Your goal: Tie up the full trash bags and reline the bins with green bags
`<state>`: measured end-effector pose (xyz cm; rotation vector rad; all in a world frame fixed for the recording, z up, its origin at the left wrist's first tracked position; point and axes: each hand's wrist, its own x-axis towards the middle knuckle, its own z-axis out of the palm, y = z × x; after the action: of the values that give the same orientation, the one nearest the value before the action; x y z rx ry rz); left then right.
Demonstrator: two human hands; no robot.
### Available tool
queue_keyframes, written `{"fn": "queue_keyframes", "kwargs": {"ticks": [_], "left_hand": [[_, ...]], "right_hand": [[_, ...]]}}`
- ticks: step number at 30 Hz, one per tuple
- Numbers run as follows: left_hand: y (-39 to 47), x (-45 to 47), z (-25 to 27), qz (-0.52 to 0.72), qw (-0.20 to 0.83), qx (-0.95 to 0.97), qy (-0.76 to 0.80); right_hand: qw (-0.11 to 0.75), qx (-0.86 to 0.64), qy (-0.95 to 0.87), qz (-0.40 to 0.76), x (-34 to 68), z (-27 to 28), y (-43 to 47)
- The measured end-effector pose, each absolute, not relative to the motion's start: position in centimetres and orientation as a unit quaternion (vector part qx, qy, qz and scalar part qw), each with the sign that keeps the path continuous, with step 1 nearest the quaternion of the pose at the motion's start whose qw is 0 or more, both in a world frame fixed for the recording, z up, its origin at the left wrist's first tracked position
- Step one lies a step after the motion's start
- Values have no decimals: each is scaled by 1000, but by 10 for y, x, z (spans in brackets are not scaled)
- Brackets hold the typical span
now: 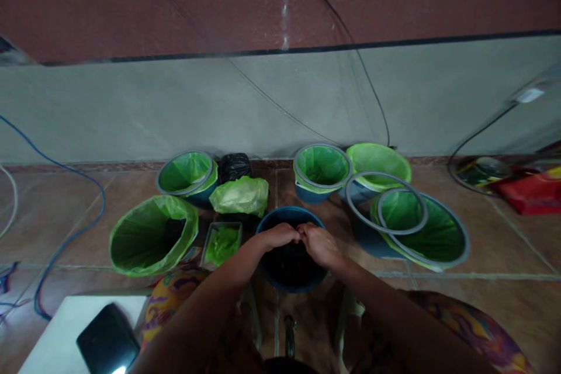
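A dark blue bin (pixel 290 210) stands on the floor between my knees, its inside very dark. Over its opening, my left hand (pixel 283 235) and my right hand (pixel 321 243) meet with closed, pinched fingertips. What they grip is hidden; something black hangs or lies in the shadow just below them, perhaps thin plastic. To the left sits a clear tub (pixel 222 243) with crumpled green plastic bags in it. Behind that tub lie a bunched green bag (pixel 241 196) and a black bundle (pixel 235 166).
Green-lined bins stand to the left (pixel 153 236), behind (pixel 322 172) and to the right (pixel 432 231). A loose grey ring (pixel 385 203) rests across the right bins. A dark device (pixel 108 339) lies on a white surface (pixel 56 333). A blue cable (pixel 103 198) crosses the floor.
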<state>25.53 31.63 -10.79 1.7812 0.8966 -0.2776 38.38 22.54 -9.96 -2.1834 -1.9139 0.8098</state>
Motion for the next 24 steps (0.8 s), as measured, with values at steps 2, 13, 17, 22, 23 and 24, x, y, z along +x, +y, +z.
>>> {"fn": "queue_keyframes", "kwargs": {"ticks": [2,13,17,22,23,24], "left_hand": [[315,257,-105,-127,481,787,364],[300,254,-96,-90,220,914,328],[301,255,-90,-109,203,909,348],[301,253,-86,-122,157,906,374],[302,252,-85,-127,154,905,376],[302,251,-84,-132,155,903,378]], "right_hand": [[70,-726,-626,275,385,-98,225],[76,-730,-615,287,392,-103,228],[64,-737,-610,283,392,-107,229],[57,-740,-618,260,392,-108,228],[51,-742,-618,254,393,-108,227],[43,-745,-618,247,393,-108,227]]}}
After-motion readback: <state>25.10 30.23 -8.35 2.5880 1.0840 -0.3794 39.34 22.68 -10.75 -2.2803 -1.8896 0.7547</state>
